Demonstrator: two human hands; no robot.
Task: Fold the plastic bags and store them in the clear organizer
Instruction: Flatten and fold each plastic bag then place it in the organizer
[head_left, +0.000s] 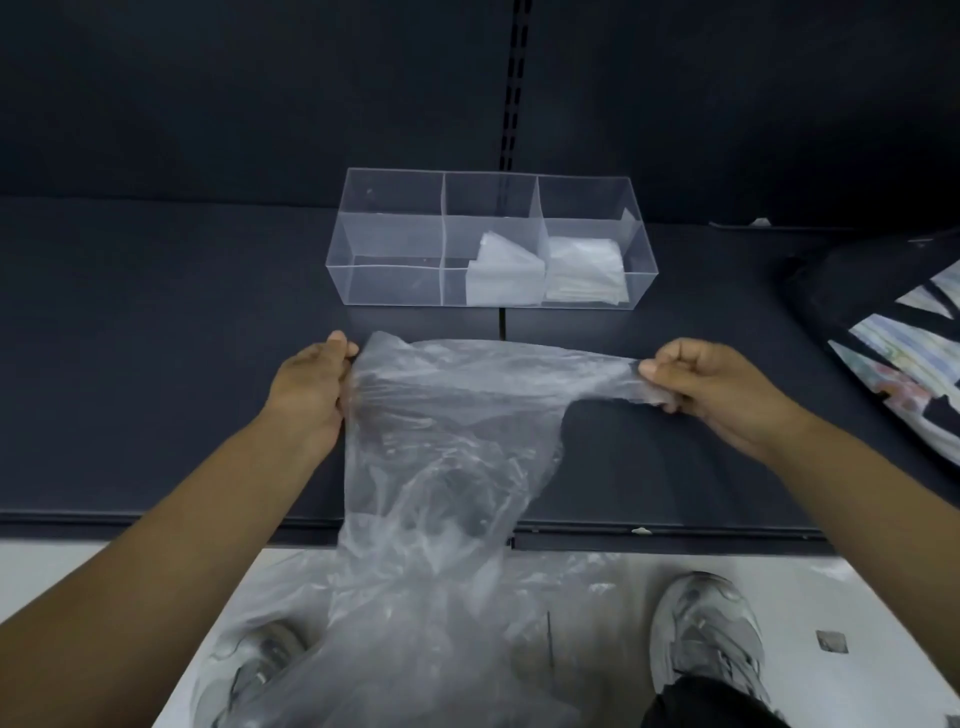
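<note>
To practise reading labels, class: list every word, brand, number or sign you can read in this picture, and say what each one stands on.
No text can be read anywhere in this view.
Dark item at the right edge: pale printed shapes, too blurred to read as letters.
Clear organizer, folded bags, held plastic bag, grey shoes: no label or brand shows.

We can read no words, numbers or brand marks anywhere. The dark cloth (883, 358) at the right end of the shelf (156, 364) carries pale printed shapes, but we cannot make them out as letters. The grey shoes (701, 634) on the floor show no mark we can read.
</note>
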